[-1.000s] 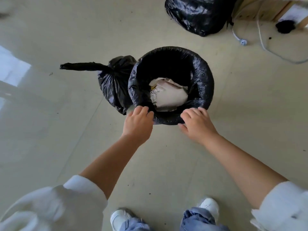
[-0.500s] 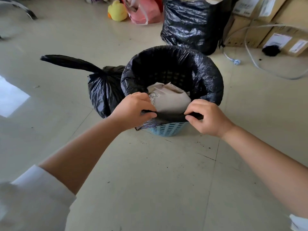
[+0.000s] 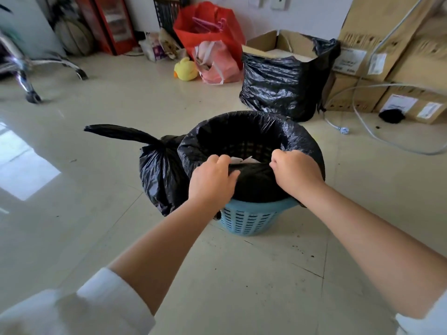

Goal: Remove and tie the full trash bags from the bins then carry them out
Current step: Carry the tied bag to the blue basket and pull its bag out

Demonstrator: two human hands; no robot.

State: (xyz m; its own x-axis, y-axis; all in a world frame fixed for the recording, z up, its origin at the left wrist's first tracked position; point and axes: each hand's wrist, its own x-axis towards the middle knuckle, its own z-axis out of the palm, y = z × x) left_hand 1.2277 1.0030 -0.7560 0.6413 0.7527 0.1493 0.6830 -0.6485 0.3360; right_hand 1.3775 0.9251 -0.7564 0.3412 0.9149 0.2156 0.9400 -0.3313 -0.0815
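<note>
My left hand (image 3: pixel 212 180) and right hand (image 3: pixel 294 171) each grip the near edge of the black plastic liner bag (image 3: pixel 254 184), lifted off the rim of the light blue slotted plastic bin (image 3: pixel 244 220). A tied black trash bag (image 3: pixel 159 172) sits touching the bin's left side on the pale tiled floor (image 3: pixel 242 286).
</note>
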